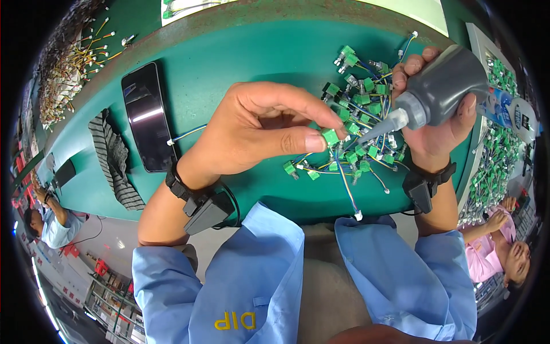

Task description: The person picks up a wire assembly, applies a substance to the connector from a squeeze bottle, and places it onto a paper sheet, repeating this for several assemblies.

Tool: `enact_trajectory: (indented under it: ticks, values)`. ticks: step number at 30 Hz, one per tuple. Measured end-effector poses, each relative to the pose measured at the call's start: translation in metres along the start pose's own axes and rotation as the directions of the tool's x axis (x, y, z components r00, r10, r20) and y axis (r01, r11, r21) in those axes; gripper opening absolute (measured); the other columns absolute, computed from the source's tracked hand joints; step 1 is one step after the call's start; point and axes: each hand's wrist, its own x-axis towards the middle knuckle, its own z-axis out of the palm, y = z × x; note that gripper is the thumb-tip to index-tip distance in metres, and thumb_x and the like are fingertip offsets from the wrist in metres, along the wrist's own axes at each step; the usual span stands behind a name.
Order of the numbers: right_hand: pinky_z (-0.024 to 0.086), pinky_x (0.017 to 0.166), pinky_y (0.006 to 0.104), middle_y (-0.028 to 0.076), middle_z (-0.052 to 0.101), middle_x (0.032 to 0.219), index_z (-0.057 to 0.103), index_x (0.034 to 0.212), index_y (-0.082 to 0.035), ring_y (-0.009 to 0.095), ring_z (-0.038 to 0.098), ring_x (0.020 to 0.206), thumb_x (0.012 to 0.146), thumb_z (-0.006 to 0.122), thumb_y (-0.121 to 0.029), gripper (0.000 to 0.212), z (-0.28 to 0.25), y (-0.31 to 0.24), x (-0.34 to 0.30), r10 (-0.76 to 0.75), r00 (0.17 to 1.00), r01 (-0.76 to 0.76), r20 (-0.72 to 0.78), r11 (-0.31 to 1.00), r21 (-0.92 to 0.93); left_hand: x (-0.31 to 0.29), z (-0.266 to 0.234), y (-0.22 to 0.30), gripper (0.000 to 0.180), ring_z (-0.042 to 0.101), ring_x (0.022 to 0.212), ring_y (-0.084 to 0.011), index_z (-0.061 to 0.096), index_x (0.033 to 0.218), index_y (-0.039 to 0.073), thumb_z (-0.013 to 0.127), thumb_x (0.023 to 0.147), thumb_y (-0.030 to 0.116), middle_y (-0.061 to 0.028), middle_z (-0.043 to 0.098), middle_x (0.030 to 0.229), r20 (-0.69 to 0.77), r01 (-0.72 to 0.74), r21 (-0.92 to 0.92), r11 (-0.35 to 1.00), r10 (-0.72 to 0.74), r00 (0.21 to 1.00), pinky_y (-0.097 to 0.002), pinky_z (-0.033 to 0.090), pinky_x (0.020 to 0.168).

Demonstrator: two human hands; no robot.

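Between the thumb and fingertips of my left hand (246,129) is a green connector (330,137). Several thin wires (345,182) run down from it to a small white plug (358,216). My right hand (438,140) is wrapped round a dark squeeze bottle (450,86), tilted so that its translucent nozzle (392,121) points down and left. The nozzle's tip is just right of the held connector; whether they touch I cannot tell. Beneath and behind lies a loose heap of wired green connectors (372,106) on the green mat (229,54).
A black phone (146,114) and a striped grey cloth (112,160) lie on the left. On the right, a pale-edged tray (467,178) holds many green connectors. Wires with white plugs (63,83) are piled at far left. Other people work at both sides.
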Motion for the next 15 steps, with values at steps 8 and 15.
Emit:
enact_trajectory:
  ticks: [8,15]
  values:
    - [0.047,0.082,0.0434,0.018,0.057,0.112,0.049,0.125,0.000,0.034,0.058,0.098,0.084,0.059,-0.057,0.071,-0.0061,-0.0052,0.0021,0.056,0.997,-0.061,0.050,0.992,0.108,-0.0008,0.0025,-0.0001,0.020,0.065,0.101,-0.0198,0.067,0.106,-0.003,0.067,0.086,-0.002,-0.0145,0.069,0.106,-0.006,-0.002,-0.025,1.000,0.002,1.000,-0.0311,0.052,0.090]
    - [0.048,0.082,0.0463,0.012,0.054,0.118,0.050,0.124,-0.001,0.034,0.057,0.101,0.084,0.061,-0.056,0.069,-0.0037,0.0006,-0.0001,-0.024,1.000,0.024,0.001,1.000,0.020,0.0009,0.0035,-0.0006,0.020,0.065,0.104,-0.0214,0.066,0.107,-0.003,0.065,0.087,-0.004,-0.0158,0.068,0.109,0.012,0.004,-0.017,1.000,-0.004,1.000,-0.0328,0.051,0.094]
